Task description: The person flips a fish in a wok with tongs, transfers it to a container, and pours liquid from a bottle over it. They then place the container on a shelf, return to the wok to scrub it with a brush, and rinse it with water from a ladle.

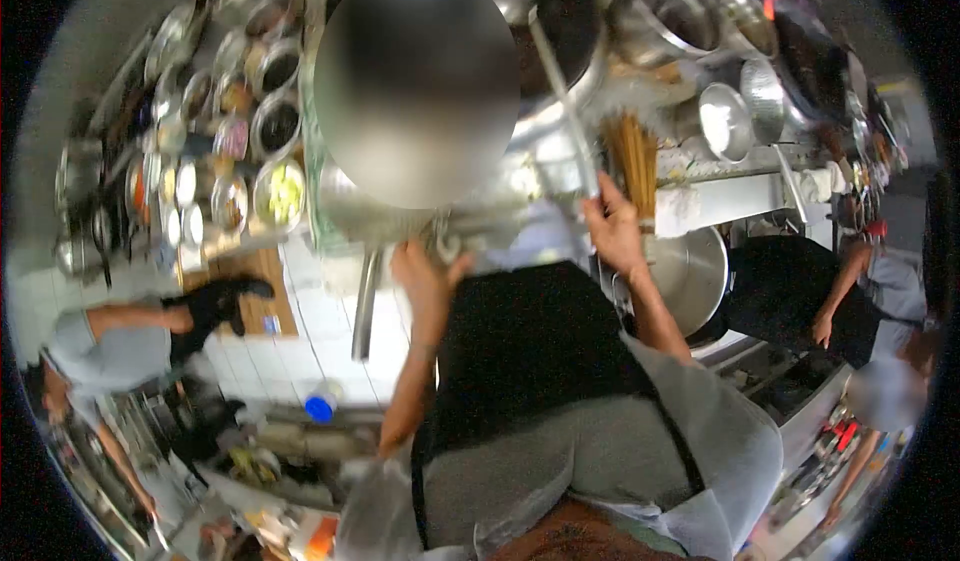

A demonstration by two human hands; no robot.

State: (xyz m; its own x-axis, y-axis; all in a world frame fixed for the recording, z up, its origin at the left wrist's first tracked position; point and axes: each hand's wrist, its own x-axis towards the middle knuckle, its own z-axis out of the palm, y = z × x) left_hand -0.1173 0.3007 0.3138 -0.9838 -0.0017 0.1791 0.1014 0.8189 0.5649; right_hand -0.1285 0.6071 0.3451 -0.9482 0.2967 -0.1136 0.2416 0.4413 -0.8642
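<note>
My right hand (614, 223) is closed around the end of a long metal handle (562, 86), which runs up toward a dark wok (560, 31). At the counter's front edge is my left hand (425, 273), bent and partly blurred. Beside it a metal handle (366, 306) slants down from the counter; whether the fingers touch anything cannot be made out. A large blurred round patch hides the counter area above my left hand.
Bowls of ingredients, one with pale green pieces (284, 196), stand at the left. Bamboo sticks (632, 166), a large pot (690, 281) and metal bowls (725, 121) are at the right. One person (90, 346) is at the left, another (890, 281) at the right.
</note>
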